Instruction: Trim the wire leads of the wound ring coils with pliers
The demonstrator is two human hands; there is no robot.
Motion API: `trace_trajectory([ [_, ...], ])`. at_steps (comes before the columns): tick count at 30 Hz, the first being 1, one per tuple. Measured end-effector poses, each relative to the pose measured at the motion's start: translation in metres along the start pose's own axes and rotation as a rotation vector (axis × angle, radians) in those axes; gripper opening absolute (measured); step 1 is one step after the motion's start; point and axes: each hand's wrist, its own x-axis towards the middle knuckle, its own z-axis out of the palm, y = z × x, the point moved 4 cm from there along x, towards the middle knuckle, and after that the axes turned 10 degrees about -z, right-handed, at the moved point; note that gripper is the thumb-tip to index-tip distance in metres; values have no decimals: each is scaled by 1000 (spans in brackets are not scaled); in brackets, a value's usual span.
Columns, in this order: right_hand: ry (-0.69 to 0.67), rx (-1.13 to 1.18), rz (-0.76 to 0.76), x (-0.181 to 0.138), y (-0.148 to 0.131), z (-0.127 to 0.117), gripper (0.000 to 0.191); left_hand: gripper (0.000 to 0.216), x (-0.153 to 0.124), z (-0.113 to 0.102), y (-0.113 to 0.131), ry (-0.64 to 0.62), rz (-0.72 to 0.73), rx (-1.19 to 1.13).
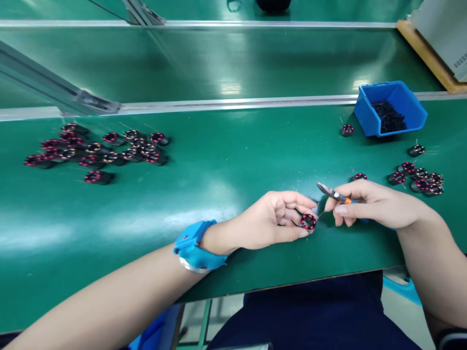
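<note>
Close to the table's front edge, my left hand [279, 218] is closed around a small motor stator [308, 222], a black ring with red windings at its face. A thin wire runs from the stator toward my right hand [368, 204]. That hand is wrapped round a pair of cutting pliers [330, 193] with dark jaws and orange-and-blue handles. The jaws point up and to the left, apart from the stator. My right fingertips are at the wire's end; whether they pinch it is too small to tell. A blue band circles my left wrist.
Several stators [138, 143] stand grouped on the green table [226, 160] at the left, and another group [419, 180] at the right. A blue bin [368, 114] of small black pieces stands at the back right. A metal rail [233, 103] crosses behind.
</note>
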Motion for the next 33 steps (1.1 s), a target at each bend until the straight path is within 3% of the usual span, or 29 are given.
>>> trace_trajectory([
  [9, -155, -65, 70, -6, 3, 3, 45, 40, 2, -1, -2, 3, 9, -27],
  [33, -163, -205, 117, -1, -2, 14, 38, 38, 4, 1, 1, 71, 9, 38],
])
